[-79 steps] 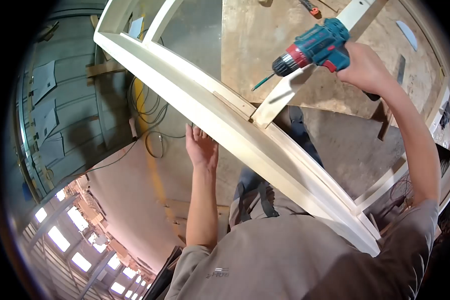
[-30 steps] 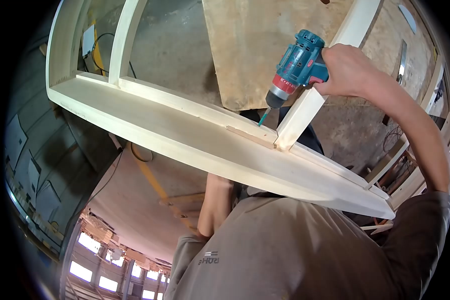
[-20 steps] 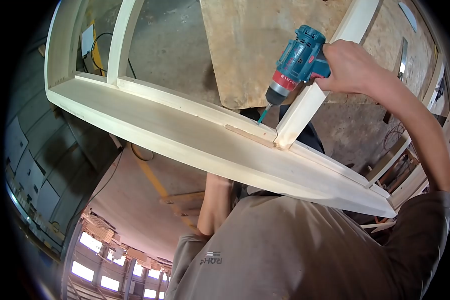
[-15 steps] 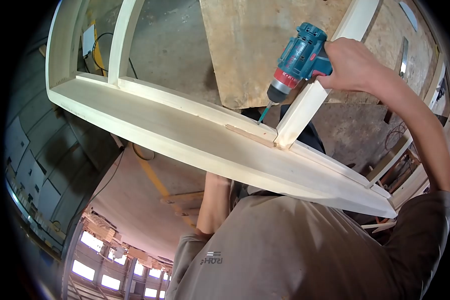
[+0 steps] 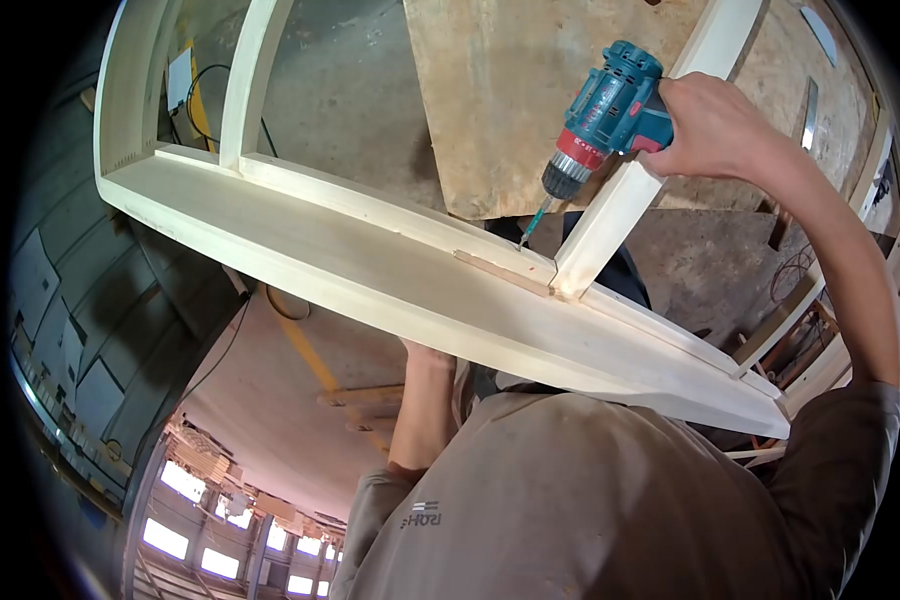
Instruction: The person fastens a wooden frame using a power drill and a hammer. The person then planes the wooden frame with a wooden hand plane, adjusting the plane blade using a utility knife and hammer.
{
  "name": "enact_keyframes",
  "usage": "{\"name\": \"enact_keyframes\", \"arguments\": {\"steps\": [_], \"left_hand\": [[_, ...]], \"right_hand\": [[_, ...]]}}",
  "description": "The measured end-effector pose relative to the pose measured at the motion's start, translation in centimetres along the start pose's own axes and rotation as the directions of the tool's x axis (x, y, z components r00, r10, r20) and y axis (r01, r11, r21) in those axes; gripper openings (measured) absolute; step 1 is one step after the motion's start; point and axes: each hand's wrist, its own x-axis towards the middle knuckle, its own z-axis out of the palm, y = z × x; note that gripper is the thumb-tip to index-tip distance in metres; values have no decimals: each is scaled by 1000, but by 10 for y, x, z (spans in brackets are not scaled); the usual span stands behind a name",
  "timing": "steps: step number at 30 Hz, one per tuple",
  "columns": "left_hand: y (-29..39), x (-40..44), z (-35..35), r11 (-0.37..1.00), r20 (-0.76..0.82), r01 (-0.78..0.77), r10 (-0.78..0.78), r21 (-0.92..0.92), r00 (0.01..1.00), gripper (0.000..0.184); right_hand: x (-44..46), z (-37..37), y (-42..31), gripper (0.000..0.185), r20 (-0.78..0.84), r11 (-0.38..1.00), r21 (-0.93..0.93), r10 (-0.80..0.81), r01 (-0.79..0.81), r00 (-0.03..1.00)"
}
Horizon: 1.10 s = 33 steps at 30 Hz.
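Observation:
My right hand [image 5: 710,128] is wrapped around the handle of a teal and red power drill [image 5: 608,98]. The drill slants down to the left, and the tip of its thin bit meets a narrow wooden strip [image 5: 400,218] close to a crosspiece [image 5: 606,232]. This strip runs along a broad, pale wooden rail [image 5: 370,265] of a large frame. A thinner piece of wood [image 5: 500,272] lies against the strip, below the bit. Under the rail's near edge, only the wrist and a bit of my left hand [image 5: 426,360] show; its fingers are hidden.
Beyond the rail, a plywood sheet [image 5: 510,100] lies at floor level. Another upright of the frame [image 5: 245,90] stands at the left, with a black cable [image 5: 192,100] behind it. A metal strip [image 5: 809,115] rests on the plywood at the right.
The drill's body has shifted slightly right, with its bit still at the strip. Its chuck looked smooth before and now shows clear ridges. My left wrist has moved a little left.

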Motion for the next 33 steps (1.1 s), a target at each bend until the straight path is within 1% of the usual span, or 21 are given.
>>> {"name": "enact_keyframes", "arguments": {"steps": [2, 4, 5, 6, 9, 10, 13, 14, 17, 18, 20, 21, 22, 23, 24, 25, 26, 29, 30, 33], "left_hand": [[8, -4, -2, 997, 21, -55, 56, -45, 998, 66], [15, -8, 5, 993, 37, -85, 88, -87, 995, 66], [17, -8, 5, 993, 9, -89, 90, -75, 996, 66], [17, -8, 6, 994, -18, -93, 92, -64, 996, 65], [14, -5, 6, 995, -91, -97, 99, 25, 991, 65], [11, -5, 4, 994, -114, -92, 99, 62, 988, 64], [5, 3, -9, 995, 0, 81, -81, -58, 997, 62], [2, 4, -12, 995, -29, 97, -98, -22, 995, 62], [-4, 10, -29, 983, -35, 143, -140, 114, 990, 63], [-3, 8, -15, 986, -58, 152, -148, 70, 987, 62], [-3, 8, -5, 982, -70, 169, -163, 86, 984, 62], [-4, 7, -1, 979, -74, 178, -171, 97, 982, 62], [-6, 8, 3, 962, -74, 131, -116, 239, 990, 64], [-8, 10, 6, 960, -72, 135, -121, 246, 990, 64], [-9, 12, 7, 961, -66, 138, -126, 239, 990, 64], [-10, 14, 7, 966, -61, 147, -136, 215, 989, 64], [-12, 15, 6, 969, -60, 155, -146, 190, 987, 64], [-12, 16, 1, 976, -61, 172, -165, 137, 984, 64], [-12, 17, 0, 978, -58, 171, -165, 121, 985, 64], [-12, 17, -3, 981, -63, 175, -170, 78, 983, 64]], "right_hand": [[4, -13, -1, 48, 143, 998, 48, 39, -46, 989], [6, -13, 11, 44, 57, 999, 29, 12, -13, 998], [8, -14, 17, 42, 16, 1000, 18, -2, 2, 1000], [11, -18, 21, 38, 14, 999, 15, 29, -29, 999], [29, -16, 33, 37, -80, 997, 78, 30, -23, 996], [27, -18, 26, 37, -210, 991, 131, 20, 8, 978], [55, -16, 22, 37, -197, 990, 143, 36, -7, 980], [64, -8, 24, 41, -270, 985, 171, 16, 31, 963], [79, -7, 5, 42, -351, 997, 64, 52, -32, 935], [70, -8, -3, 44, -585, 982, -186, -134, 29, 800], [32, -18, -45, 45, -635, 973, -190, -222, 129, 740], [16, 6, -65, 47, -508, 963, 10, -227, 268, 831], [1, 28, -85, 49, -375, 907, 224, -257, 356, 891], [-13, 13, -114, 50, 216, 892, 447, -179, 66, 960], [-18, 34, -125, 49, 276, 894, 423, -282, 148, 919], [-19, 56, -132, 50, 315, 894, 415, -316, 170, 895], [-21, 76, -135, 52, 259, 877, 432, -346, 212, 902], [-8, 85, -137, 52, 418, 886, 454, -306, 96, 855], [-9, 86, -139, 49, 405, 889, 449, -292, 90, 867], [-5, 88, -142, 48, 337, 866, 484, -316, 125, 887]]}}
